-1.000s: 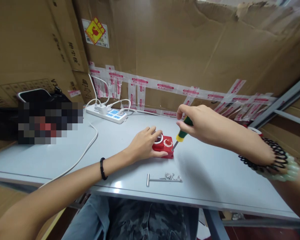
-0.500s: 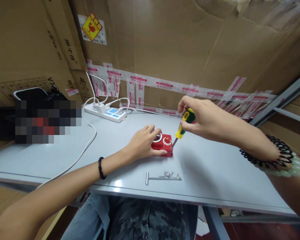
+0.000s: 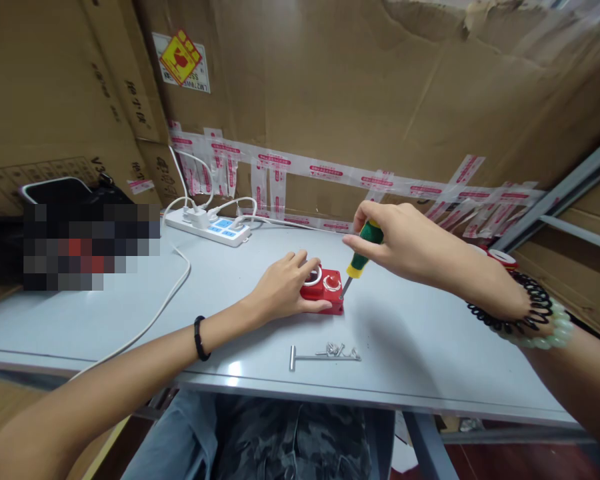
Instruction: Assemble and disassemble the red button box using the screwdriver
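Observation:
A small red box (image 3: 334,301) with white rings on top rests on the grey table. My left hand (image 3: 287,283) is wrapped around its left part, with the thumb along the front side. My right hand (image 3: 387,233) grips the green and yellow handle of a screwdriver (image 3: 363,248) from above. The screwdriver leans, and its tip meets the box's right corner at a screw. Nearer the table's front edge lie a metal T-handle tool (image 3: 293,358) and a little heap of screws (image 3: 335,349).
Behind the box, a white power strip (image 3: 207,227) with plugs and cables stands before a big taped carton (image 3: 330,87). A white cable runs down the left side of the table (image 3: 220,267). Another red item (image 3: 503,259) is partly hidden behind my right wrist.
My right hand has shifted its fingers on the screwdriver handle, with the thumb now stretched further left. A red item has come into view behind the right wrist. My left hand keeps its hold.

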Demonstrator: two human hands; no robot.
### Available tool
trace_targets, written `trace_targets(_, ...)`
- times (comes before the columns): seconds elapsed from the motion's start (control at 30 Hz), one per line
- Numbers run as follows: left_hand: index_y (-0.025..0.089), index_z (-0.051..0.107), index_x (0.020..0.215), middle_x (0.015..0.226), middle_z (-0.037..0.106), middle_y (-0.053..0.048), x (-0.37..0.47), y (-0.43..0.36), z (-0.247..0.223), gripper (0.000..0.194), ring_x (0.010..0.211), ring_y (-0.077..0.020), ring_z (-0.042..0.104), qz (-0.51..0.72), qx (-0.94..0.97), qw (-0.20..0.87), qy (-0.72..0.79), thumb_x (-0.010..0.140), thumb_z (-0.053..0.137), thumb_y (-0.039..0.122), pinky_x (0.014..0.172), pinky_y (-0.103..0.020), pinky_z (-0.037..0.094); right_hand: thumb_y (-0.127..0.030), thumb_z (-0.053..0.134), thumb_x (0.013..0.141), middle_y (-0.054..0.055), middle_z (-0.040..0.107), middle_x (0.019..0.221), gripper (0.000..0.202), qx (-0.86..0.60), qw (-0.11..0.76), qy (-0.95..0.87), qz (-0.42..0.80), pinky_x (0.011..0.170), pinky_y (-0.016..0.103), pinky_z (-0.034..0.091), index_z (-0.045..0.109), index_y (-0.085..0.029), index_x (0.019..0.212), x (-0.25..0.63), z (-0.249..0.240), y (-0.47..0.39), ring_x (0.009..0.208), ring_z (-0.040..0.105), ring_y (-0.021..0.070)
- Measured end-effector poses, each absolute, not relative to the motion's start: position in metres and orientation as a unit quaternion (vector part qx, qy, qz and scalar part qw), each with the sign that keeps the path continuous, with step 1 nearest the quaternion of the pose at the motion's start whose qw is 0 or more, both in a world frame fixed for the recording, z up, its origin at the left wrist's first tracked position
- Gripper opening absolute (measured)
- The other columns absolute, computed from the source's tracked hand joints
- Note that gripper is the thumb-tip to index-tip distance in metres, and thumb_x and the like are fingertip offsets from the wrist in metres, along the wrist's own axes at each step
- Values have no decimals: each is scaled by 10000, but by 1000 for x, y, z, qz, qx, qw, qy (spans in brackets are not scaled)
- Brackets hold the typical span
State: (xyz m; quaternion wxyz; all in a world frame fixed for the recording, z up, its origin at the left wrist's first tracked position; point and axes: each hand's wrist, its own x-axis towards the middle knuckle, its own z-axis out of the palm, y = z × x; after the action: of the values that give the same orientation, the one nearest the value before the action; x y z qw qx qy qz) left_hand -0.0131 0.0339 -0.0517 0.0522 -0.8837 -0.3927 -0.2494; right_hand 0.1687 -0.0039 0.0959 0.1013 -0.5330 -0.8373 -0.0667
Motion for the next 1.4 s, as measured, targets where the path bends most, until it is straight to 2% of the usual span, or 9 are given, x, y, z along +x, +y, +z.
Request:
trace_targets(0.17, 190, 523, 1103, 932, 518, -65, -13, 34, -51, 648, 800, -225, 507, -258, -883, 42, -390, 731, 522, 721, 711, -350, 441, -250, 508, 763, 40, 636, 817, 188, -513, 103, -850, -60, 590, 281, 375, 504, -203, 945, 171, 95, -3, 712, 554, 181)
trace_targets(0.33, 187, 521, 1100, 926, 522, -70, -13, 34, -52, 647, 798, -227, 503, -260, -883, 45, -389, 732, 523, 718, 709, -353, 442, -332, 486, 809, 41, 630, 765, 156, -528, 100, -840, -79, 616, 301, 387, 526, -200, 881, 170, 95, -4, 710, 557, 194)
trace_targets(0.5, 188, 517, 1093, 933, 523, -66, -13, 35, -52, 628, 802, -223, 509, -254, -885, 49, -388, 733, 541, 702, 714, -345, 444, -251, 498, 776, 36, 639, 829, 169, -515, 105, -850, -47, 604, 281, 382, 517, -205, 937, 171, 95, -5, 724, 561, 177)
trace_targets(0.67, 185, 518, 1086, 925, 519, -61, -13, 34, -50, 650, 786, -219, 509, -244, -885, 60, -391, 733, 514, 730, 704, -341, 446, -353, 496, 807, 48, 634, 775, 200, -543, 88, -833, -56, 587, 295, 376, 526, -198, 930, 169, 97, -7, 702, 562, 198)
trace_targets(0.73, 184, 518, 1087, 929, 519, -63, -13, 34, -50, 656, 788, -220, 510, -241, -886, 63, -392, 733, 506, 737, 705, -343, 447, -333, 476, 820, 55, 639, 791, 194, -542, 92, -834, -54, 594, 297, 380, 522, -195, 948, 169, 96, -6, 708, 567, 199)
trace_targets(0.9, 178, 522, 1094, 931, 522, -67, -13, 33, -50, 663, 786, -222, 511, -236, -887, 68, -392, 731, 514, 733, 706, -347, 447, -262, 540, 741, 41, 635, 834, 191, -510, 107, -851, -57, 618, 291, 389, 517, -204, 922, 172, 95, -4, 750, 558, 193)
trace_targets(1.0, 178, 526, 1097, 929, 519, -68, -13, 33, -50, 669, 781, -221, 505, -237, -886, 73, -392, 732, 507, 738, 701, -348, 444, -305, 519, 774, 46, 629, 804, 154, -520, 103, -845, -66, 599, 297, 374, 528, -199, 885, 172, 94, -4, 722, 555, 196)
trace_targets(1.27, 171, 530, 1085, 921, 520, -61, -13, 34, -50, 661, 778, -218, 506, -238, -886, 79, -389, 733, 513, 730, 701, -342, 441, -231, 593, 693, 38, 624, 839, 278, -495, 133, -858, -29, 599, 295, 389, 483, -211, 947, 171, 94, -4, 731, 561, 192)
trace_targets(1.4, 172, 533, 1083, 923, 525, -66, -13, 33, -50, 651, 768, -215, 505, -236, -884, 82, -395, 728, 533, 718, 692, -337, 436, -342, 565, 763, 43, 596, 762, 225, -526, 119, -840, -49, 563, 306, 365, 479, -209, 923, 171, 92, -3, 682, 536, 199)
